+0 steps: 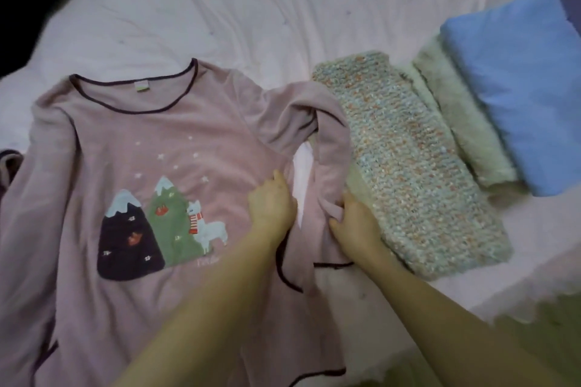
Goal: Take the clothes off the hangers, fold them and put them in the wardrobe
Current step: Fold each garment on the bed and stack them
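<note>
Pink top (141, 141) lies flat, front up, on pale sheet (251, 9), filling frame from 7 to 10 o'clock. Your left hand (272, 203) rests on its side edge, fingers curled into fabric. Your right hand (353, 218) pinches its right sleeve (330, 148). Toward 3 o'clock: folded knit (408, 160), just beside sleeve; then fuzzy pale fold (456, 122); blue fold (518, 82) toward 2.
</note>
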{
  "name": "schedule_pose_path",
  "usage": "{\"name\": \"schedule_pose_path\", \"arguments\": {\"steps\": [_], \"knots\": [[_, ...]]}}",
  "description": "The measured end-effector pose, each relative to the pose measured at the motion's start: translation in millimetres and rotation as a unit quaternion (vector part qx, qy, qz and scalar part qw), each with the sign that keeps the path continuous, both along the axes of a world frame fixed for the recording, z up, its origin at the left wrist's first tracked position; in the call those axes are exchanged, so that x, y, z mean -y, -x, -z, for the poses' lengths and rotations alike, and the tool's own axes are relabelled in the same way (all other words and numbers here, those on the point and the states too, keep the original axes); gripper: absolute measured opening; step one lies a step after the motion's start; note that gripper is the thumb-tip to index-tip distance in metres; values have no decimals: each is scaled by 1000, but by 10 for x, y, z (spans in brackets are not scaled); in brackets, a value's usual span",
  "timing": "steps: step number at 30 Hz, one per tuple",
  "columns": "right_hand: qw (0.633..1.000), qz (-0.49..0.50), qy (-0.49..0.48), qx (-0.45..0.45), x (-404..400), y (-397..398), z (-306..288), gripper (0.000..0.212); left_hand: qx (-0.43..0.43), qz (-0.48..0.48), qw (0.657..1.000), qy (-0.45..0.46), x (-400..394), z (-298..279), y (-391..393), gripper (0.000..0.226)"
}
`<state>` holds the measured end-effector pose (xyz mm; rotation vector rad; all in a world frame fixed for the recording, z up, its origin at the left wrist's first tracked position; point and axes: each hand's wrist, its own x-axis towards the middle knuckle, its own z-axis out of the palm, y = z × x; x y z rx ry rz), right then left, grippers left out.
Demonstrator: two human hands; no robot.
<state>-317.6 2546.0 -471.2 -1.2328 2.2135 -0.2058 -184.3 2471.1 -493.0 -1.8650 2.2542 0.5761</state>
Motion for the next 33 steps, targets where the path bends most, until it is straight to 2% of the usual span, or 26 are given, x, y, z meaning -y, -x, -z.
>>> {"name": "schedule_pose_path", "arguments": {"steps": [2, 5, 7, 9, 11, 13, 14, 15, 16, 18, 20, 22, 25, 28, 31, 33], "knots": [[998, 36, 33, 42, 73, 41, -21, 11, -4, -19, 1000, -22, 66, 3, 31, 26], [993, 51, 52, 90, 150, 162, -183, 21, -67, -107, 988, -90, 104, -28, -53, 26], [996, 15, 84, 37, 269, 333, -369, 22, -125, -164, 971, -125, 122, -17, -141, 24], [983, 59, 168, -51, 458, 614, -630, 22, -171, -176, 960, -133, 129, -50, -159, 19], [960, 94, 220, -145, 555, 783, -795, 37, -199, -174, 956, -125, 131, -109, -155, 11], [945, 55, 225, -230, 425, 714, -776, 52, -219, -184, 951, -114, 94, -161, -178, 12], [952, 15, 225, -208, 298, 601, -725, 49, -237, -198, 945, -108, 68, -161, -195, 14], [971, -17, 198, -133, 147, 455, -629, 40, -259, -218, 935, -106, 21, -175, -216, 13], [990, -47, 131, -37, -9, 293, -530, 31, -275, -235, 926, -104, -44, -186, -235, 11], [992, -80, -17, 99, -310, -13, -327, 29, -269, -241, 928, -89, -248, -227, -301, 18], [978, -23, -95, 183, -589, -298, -138, 34, -224, -196, 950, -92, -513, -262, -409, 32], [965, 44, -115, 231, -794, -487, -28, 38, -169, -131, 969, -125, -741, -273, -461, 42], [955, 113, -101, 254, -944, -622, 23, 53, -117, -88, 977, -158, -918, -188, -505, 38], [959, 89, -108, 247, -980, -621, -16, 56, -187, -130, 957, -182, -923, -158, -516, 22], [977, 3, -126, 175, -993, -598, -77, 28, -282, -196, 918, -197, -909, -212, -557, 20], [982, -8, -112, 151, -989, -536, -129, 15, -310, -136, 925, -172, -950, -265, -588, 13]]}}
